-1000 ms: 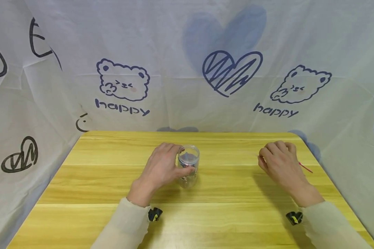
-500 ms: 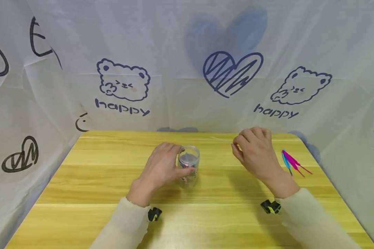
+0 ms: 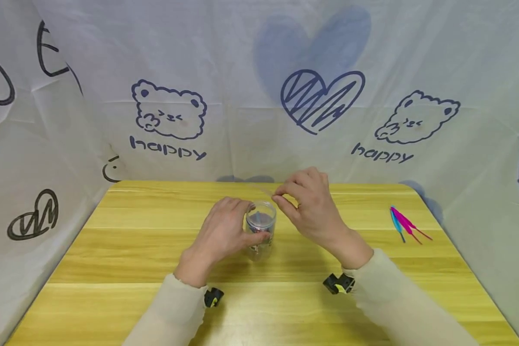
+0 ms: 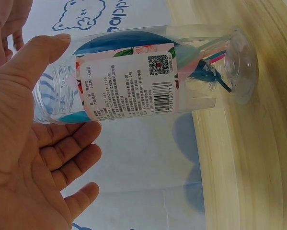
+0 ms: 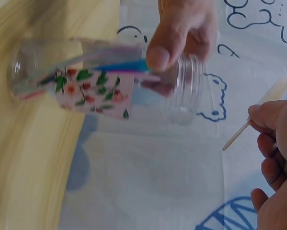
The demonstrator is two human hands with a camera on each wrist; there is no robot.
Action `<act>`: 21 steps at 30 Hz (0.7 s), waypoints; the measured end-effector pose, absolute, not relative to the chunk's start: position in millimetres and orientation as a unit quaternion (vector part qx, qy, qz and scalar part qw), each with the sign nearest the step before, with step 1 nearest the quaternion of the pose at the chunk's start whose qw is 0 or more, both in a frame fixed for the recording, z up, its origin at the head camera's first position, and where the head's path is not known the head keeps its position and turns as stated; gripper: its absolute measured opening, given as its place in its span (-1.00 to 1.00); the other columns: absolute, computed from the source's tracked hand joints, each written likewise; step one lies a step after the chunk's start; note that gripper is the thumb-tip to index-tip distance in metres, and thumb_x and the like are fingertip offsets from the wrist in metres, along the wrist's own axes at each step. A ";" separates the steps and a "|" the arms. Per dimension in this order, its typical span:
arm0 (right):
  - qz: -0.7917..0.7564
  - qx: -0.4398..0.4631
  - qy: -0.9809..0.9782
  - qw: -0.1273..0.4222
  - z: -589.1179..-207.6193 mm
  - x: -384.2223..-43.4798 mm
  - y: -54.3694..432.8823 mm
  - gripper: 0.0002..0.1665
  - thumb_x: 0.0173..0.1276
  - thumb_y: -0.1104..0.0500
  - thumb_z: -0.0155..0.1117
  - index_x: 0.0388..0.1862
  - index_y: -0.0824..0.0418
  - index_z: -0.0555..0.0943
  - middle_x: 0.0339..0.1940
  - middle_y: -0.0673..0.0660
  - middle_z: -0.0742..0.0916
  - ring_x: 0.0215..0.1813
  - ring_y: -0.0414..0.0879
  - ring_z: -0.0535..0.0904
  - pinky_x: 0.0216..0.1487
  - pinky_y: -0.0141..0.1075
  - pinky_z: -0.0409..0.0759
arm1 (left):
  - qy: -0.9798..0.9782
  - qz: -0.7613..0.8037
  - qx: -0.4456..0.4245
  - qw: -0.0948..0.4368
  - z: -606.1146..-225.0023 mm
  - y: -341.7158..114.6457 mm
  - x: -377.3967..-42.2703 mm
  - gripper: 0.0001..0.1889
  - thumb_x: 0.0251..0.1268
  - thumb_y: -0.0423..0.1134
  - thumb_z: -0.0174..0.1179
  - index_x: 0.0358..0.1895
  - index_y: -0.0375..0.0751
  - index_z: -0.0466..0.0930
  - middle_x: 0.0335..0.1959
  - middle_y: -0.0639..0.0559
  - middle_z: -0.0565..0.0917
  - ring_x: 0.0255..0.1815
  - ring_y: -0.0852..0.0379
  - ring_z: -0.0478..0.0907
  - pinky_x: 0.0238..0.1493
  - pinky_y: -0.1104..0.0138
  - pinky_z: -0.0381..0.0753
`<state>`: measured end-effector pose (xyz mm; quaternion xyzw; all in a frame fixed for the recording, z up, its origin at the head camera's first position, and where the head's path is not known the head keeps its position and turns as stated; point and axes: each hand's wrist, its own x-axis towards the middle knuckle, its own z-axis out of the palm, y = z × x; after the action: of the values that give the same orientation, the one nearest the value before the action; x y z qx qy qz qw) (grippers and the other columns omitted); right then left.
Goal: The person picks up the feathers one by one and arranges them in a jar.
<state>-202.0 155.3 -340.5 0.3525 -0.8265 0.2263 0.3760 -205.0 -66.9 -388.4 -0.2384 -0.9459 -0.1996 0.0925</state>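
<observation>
A clear plastic jar (image 3: 261,222) stands upright on the table, with a flower-patterned label (image 4: 126,81) around it. Several feathers lie inside, among them a blue feather (image 4: 126,42) and paler ones. My left hand (image 3: 220,228) grips the jar near its open mouth, thumb on one side and fingers on the other. Beside and slightly above the rim, my right hand (image 3: 313,211) pinches a whitish feather (image 5: 280,88) between thumb and forefinger. In the right wrist view the bare quill (image 5: 236,136) sticks out from the fingertips toward the jar side, apart from the rim.
On the right of the wood-grain table (image 3: 155,307) lie a blue feather (image 3: 397,222) and bright pink feathers (image 3: 404,220), close together. A white cloth (image 3: 242,57) with printed drawings hangs behind the table and at both sides.
My right hand has moved left from the feathers at the table's right to beside the jar's mouth, carrying the whitish feather. The left hand and the jar have stayed in place.
</observation>
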 end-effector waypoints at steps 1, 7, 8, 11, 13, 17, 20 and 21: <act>0.235 0.354 -0.825 0.373 -341.6 -202.3 152.4 -0.90 0.27 0.23 0.58 -0.29 0.17 0.77 -0.29 0.08 0.68 -0.12 0.10 0.45 -0.14 0.00 0.27 | -0.945 -0.200 -0.240 0.093 -388.3 -66.9 -205.0 -0.20 0.10 0.32 0.53 0.25 -0.20 0.63 0.14 -0.05 0.71 0.24 -0.08 0.56 0.44 0.00 0.49; 0.279 0.362 -0.817 0.350 -349.2 -204.5 142.3 -0.92 0.24 0.24 0.60 -0.32 0.17 0.81 -0.31 0.06 0.67 -0.14 0.06 0.45 -0.13 -0.05 0.25 | -0.944 -0.196 -0.247 0.100 -388.6 -67.0 -205.1 -0.20 0.11 0.33 0.52 0.25 -0.21 0.64 0.17 -0.08 0.71 0.26 -0.10 0.57 0.43 -0.01 0.50; 0.282 0.363 -0.818 0.345 -350.7 -205.0 141.8 -0.92 0.24 0.24 0.60 -0.33 0.17 0.81 -0.32 0.06 0.67 -0.15 0.06 0.44 -0.13 -0.04 0.26 | -0.944 -0.195 -0.248 0.101 -388.6 -66.9 -205.0 -0.20 0.11 0.33 0.52 0.25 -0.21 0.64 0.17 -0.08 0.71 0.26 -0.10 0.57 0.43 -0.01 0.50; 0.288 0.357 -0.825 0.331 -356.9 -206.9 141.9 -0.92 0.24 0.23 0.60 -0.32 0.17 0.82 -0.33 0.05 0.67 -0.15 0.05 0.43 -0.12 -0.06 0.25 | -0.944 -0.195 -0.248 0.102 -388.9 -66.5 -205.5 -0.20 0.11 0.34 0.51 0.24 -0.20 0.65 0.17 -0.07 0.71 0.25 -0.10 0.57 0.43 -0.01 0.50; 0.292 0.352 -0.828 0.323 -360.4 -207.9 142.8 -0.93 0.24 0.23 0.60 -0.32 0.17 0.83 -0.33 0.05 0.67 -0.16 0.04 0.43 -0.12 -0.07 0.26 | -0.944 -0.195 -0.247 0.101 -389.3 -66.3 -205.7 -0.20 0.11 0.34 0.51 0.24 -0.20 0.65 0.17 -0.07 0.71 0.24 -0.09 0.58 0.43 -0.01 0.50; 0.314 0.344 -0.827 0.315 -363.5 -209.1 143.8 -0.95 0.26 0.24 0.59 -0.31 0.17 0.84 -0.34 0.05 0.68 -0.17 0.02 0.42 -0.11 -0.11 0.32 | -0.944 -0.194 -0.247 0.101 -389.7 -66.2 -205.9 -0.20 0.12 0.35 0.50 0.23 -0.20 0.65 0.16 -0.07 0.71 0.24 -0.09 0.58 0.43 -0.01 0.50; 0.351 0.335 -0.822 0.298 -362.2 -208.5 142.8 -0.96 0.28 0.26 0.57 -0.28 0.18 0.85 -0.32 0.04 0.68 -0.15 0.00 0.42 -0.12 -0.16 0.38 | -0.944 -0.194 -0.248 0.103 -389.5 -66.4 -205.4 -0.20 0.12 0.34 0.51 0.24 -0.21 0.65 0.15 -0.08 0.71 0.23 -0.09 0.58 0.42 -0.01 0.52; 0.365 0.331 -0.821 0.288 -361.9 -208.3 142.3 -0.96 0.29 0.26 0.56 -0.28 0.19 0.86 -0.31 0.04 0.68 -0.14 -0.01 0.42 -0.12 -0.19 0.39 | -0.944 -0.195 -0.248 0.102 -389.4 -66.4 -205.2 -0.20 0.11 0.34 0.51 0.24 -0.21 0.65 0.15 -0.08 0.71 0.22 -0.09 0.58 0.41 -0.01 0.52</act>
<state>-208.3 142.3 -361.9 0.3314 -0.8206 0.3654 0.2884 -205.2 -66.4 -389.4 -0.2479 -0.9435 -0.1945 0.1023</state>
